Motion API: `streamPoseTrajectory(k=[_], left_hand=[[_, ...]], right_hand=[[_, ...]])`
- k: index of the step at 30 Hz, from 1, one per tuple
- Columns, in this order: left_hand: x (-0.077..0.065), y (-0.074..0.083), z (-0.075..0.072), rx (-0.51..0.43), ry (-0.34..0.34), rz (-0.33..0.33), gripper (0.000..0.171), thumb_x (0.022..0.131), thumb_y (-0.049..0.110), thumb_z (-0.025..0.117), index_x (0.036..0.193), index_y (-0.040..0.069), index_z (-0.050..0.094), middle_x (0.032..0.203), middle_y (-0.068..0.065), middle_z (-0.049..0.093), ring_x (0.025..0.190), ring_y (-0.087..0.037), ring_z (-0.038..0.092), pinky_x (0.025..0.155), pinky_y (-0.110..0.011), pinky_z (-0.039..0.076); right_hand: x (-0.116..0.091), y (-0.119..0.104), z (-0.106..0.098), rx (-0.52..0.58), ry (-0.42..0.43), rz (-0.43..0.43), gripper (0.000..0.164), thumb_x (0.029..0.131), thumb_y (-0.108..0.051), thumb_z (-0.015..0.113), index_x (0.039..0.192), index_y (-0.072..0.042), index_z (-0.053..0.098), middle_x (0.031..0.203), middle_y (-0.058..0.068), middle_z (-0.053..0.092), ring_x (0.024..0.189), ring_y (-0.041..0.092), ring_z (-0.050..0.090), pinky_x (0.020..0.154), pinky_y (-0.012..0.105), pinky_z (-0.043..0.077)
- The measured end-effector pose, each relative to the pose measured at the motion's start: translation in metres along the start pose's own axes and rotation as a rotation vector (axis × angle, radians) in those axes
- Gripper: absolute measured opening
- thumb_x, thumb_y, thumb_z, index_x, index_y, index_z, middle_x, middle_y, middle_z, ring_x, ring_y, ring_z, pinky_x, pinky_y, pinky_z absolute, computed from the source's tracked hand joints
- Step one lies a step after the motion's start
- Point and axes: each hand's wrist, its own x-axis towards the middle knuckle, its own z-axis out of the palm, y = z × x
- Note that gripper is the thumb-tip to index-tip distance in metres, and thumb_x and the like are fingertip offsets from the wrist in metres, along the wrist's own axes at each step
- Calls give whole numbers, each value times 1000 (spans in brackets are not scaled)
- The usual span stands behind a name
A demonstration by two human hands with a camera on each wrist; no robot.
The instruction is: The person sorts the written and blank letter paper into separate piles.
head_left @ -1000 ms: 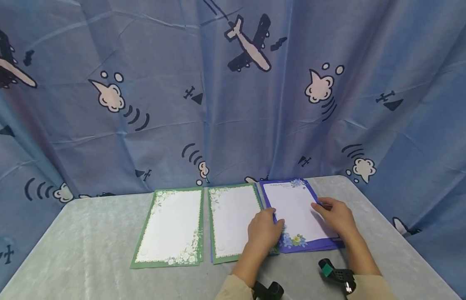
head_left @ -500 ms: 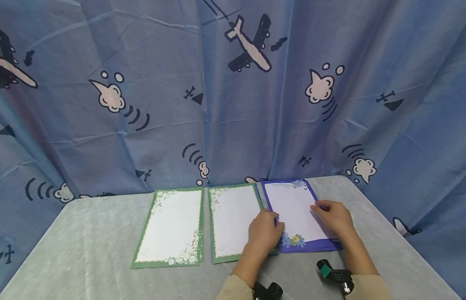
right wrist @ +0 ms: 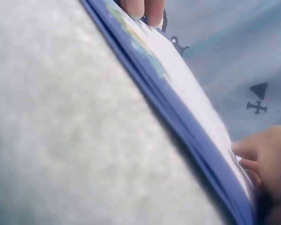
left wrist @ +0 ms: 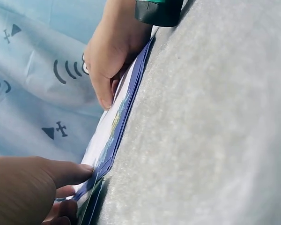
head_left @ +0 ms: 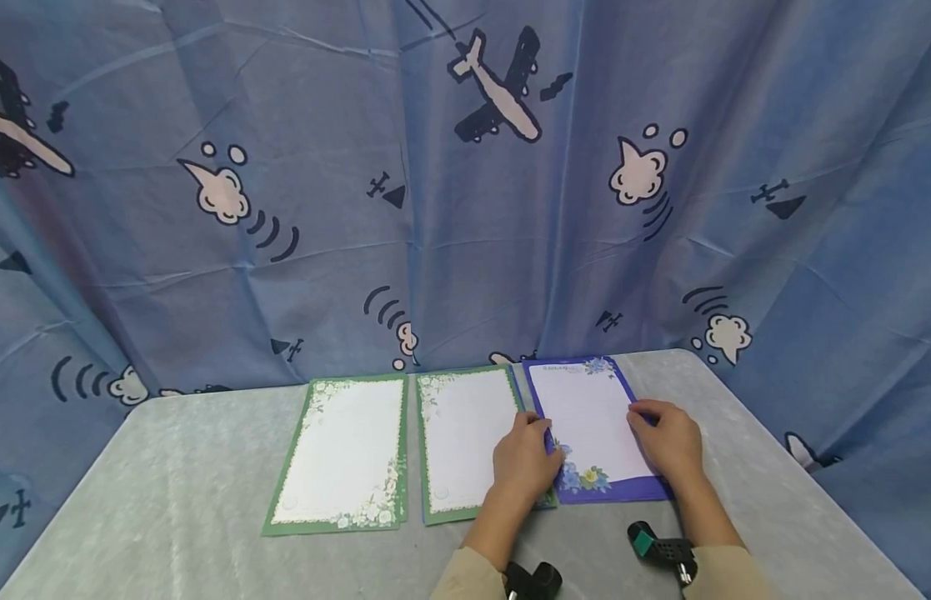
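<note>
A stack of purple-bordered stationery paper (head_left: 588, 417) with blue and yellow flowers lies at the right of the row. My left hand (head_left: 523, 461) holds its left edge, thumb on top in the left wrist view and fingers curled beside it. At the opposite edge, my right hand (head_left: 669, 437) pinches the sheets between thumb and fingers. The sheets' near edges show slightly fanned layers in the right wrist view. Under my left hand lies part of a green-bordered paper stack (head_left: 468, 442), whose lower right corner is partly covered.
Another green-bordered paper stack (head_left: 337, 458) lies to the left, separated by a narrow gap. The grey-white cloth-covered table (head_left: 172, 492) ends at a blue curtain (head_left: 322, 167) with airplane prints. Black cameras are strapped to both wrists.
My right hand has shifted slightly left and toward me. The purple-bordered sheets sit closer together, with less of them fanned out at the lower right. My left hand has barely moved.
</note>
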Motion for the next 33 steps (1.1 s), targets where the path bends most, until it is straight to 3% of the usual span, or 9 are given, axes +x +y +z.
streamPoseTrajectory(k=[8, 13, 19, 25, 33], left_hand=[[-2, 3, -9, 4, -33, 16, 36, 89, 29, 75, 121, 11, 74, 127, -11, 65, 103, -26, 71, 84, -36, 57], [-7, 5, -29, 15, -89, 71, 33, 93, 29, 72, 121, 12, 74, 124, -7, 68, 109, -21, 70, 88, -33, 57], [-20, -8, -64, 0, -143, 103, 32, 97, 29, 68, 125, 13, 72, 123, -6, 70, 110, -22, 69, 90, -38, 58], [-26, -35, -91, -38, -77, 83, 30, 97, 27, 67, 122, 10, 73, 125, -8, 70, 114, -26, 68, 93, -44, 56], [-35, -83, -112, -44, 99, -54, 27, 94, 21, 70, 116, 6, 74, 123, -15, 69, 113, -35, 67, 93, -51, 55]], right_hand=[[3, -5, 6, -55, 40, -71, 30, 95, -14, 62, 116, 5, 72, 124, 31, 66, 119, 49, 59, 104, 61, 44], [4, -6, 4, -112, 42, -77, 30, 96, -14, 61, 116, 5, 71, 125, 31, 65, 119, 49, 59, 103, 62, 44], [4, -16, -8, -226, -39, -113, 32, 95, -15, 61, 117, 7, 70, 121, 32, 66, 115, 52, 60, 96, 65, 48], [0, -35, -15, -292, -165, -152, 38, 93, -18, 65, 120, 8, 67, 121, 34, 65, 113, 54, 59, 94, 64, 48], [-13, -65, -11, -84, -241, -292, 38, 97, -24, 65, 120, 6, 69, 115, 27, 71, 102, 42, 67, 89, 57, 54]])
